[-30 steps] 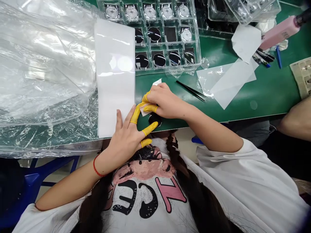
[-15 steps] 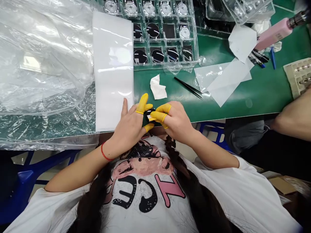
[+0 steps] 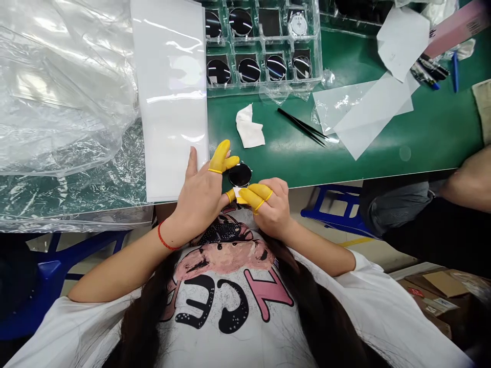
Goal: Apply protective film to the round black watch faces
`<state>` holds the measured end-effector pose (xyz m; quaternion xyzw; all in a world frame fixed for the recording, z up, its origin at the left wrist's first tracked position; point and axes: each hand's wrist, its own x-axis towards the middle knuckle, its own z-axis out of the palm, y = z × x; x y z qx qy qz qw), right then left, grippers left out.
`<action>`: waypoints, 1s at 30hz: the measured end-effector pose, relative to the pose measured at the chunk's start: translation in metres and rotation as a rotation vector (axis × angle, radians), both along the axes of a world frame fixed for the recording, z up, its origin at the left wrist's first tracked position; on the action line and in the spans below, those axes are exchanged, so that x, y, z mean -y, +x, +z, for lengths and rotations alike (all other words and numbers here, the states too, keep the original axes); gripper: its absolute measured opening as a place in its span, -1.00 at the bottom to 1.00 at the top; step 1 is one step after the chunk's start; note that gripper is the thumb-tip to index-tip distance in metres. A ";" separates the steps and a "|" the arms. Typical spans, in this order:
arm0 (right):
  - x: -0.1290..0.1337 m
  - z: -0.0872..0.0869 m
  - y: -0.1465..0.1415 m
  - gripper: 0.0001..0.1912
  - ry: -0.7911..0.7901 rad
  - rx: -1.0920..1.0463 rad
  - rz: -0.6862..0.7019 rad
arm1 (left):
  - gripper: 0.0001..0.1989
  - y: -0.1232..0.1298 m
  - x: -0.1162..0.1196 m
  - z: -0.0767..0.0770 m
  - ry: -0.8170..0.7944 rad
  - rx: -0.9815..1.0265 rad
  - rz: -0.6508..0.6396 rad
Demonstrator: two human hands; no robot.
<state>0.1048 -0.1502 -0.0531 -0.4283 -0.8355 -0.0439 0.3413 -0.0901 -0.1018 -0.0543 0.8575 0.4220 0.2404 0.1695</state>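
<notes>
At the bench's front edge, a round black watch face [image 3: 240, 175] with a thin bright rim lies glossy side up. My left hand [image 3: 203, 186] grips it by the edge, yellow-cotted fingers above and thumb below. Yellow finger cots also cover fingertips of my right hand [image 3: 270, 204], which pinches a small white tab [image 3: 238, 194] at the lower edge of the watch face. Whether the tab is attached to the face I cannot tell. Beyond my hands lie a crumpled white wipe [image 3: 250, 127] and black tweezers [image 3: 302, 127].
A clear compartment tray [image 3: 264, 91] holds several round watch faces. White film sheets [image 3: 174, 128] and clear plastic bags [image 3: 65, 102] cover the left side. Translucent sheets [image 3: 360, 120], pens [image 3: 429, 71] and a pink box [image 3: 454, 30] lie to the right, near another person's arm [image 3: 470, 179].
My right hand has drawn back toward my body, from over the watch face to its lower edge, uncovering its glossy front. My left hand keeps its hold. The view has tilted down.
</notes>
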 end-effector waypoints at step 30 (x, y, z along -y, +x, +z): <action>-0.017 0.005 0.003 -0.70 -0.290 -0.394 -0.371 | -0.13 0.004 -0.006 0.002 -0.104 0.080 0.021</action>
